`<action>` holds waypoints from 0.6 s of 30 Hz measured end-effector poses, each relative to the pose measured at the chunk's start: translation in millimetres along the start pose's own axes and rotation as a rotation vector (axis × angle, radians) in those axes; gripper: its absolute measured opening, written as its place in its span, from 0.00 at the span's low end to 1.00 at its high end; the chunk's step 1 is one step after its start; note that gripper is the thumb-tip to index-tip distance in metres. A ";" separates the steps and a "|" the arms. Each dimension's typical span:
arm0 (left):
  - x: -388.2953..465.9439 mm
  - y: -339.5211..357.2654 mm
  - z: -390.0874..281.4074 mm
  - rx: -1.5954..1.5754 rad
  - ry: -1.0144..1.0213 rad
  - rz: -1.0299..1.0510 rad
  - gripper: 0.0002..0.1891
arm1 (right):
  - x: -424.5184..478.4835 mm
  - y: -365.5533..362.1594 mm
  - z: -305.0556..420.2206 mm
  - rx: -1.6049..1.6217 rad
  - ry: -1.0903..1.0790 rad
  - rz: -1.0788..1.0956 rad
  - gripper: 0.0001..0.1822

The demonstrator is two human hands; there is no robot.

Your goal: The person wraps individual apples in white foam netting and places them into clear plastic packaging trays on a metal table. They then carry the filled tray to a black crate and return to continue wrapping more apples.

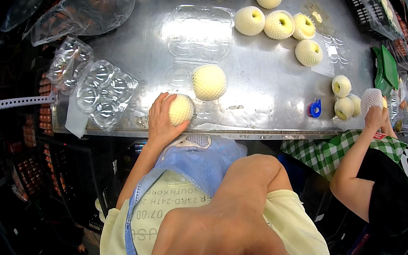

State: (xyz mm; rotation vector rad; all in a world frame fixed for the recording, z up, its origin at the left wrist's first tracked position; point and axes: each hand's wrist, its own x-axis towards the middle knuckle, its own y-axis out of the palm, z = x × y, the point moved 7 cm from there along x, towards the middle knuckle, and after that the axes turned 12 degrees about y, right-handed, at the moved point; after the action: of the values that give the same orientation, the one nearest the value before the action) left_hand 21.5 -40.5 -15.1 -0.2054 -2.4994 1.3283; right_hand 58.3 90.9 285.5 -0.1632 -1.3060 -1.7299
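Note:
My left hand (pixel 162 122) is closed around a pale yellow fruit in a foam net (pixel 181 110), at the front of a clear plastic clamshell tray (pixel 207 114) on the steel table. A second netted fruit (pixel 209 82) sits in the tray just behind it. My right hand (pixel 224 244) is raised close to the camera, large and blurred; its fingers are hidden, so I cannot tell whether it holds anything. An open, unfilled clear clamshell lid or tray (pixel 199 46) lies behind the fruit.
Several netted fruits (pixel 279 24) stand at the back, more (pixel 341 86) at the right beside a blue tape dispenser (pixel 314 109). Clear clamshells (pixel 105 92) and plastic bags (pixel 88 10) lie left. At right, a co-worker's hands (pixel 375 118) hold a white foam net and a fruit.

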 end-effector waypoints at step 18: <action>0.8 0.5 0.0 -0.003 -0.002 -0.003 0.41 | -1.8 -2.3 -6.5 -0.064 0.091 0.011 0.24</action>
State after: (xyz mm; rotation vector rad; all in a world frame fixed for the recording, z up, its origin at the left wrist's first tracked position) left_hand 20.7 -40.0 -15.3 -0.2004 -2.5027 1.3247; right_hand 60.2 86.7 280.1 -0.1264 -1.1825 -1.7499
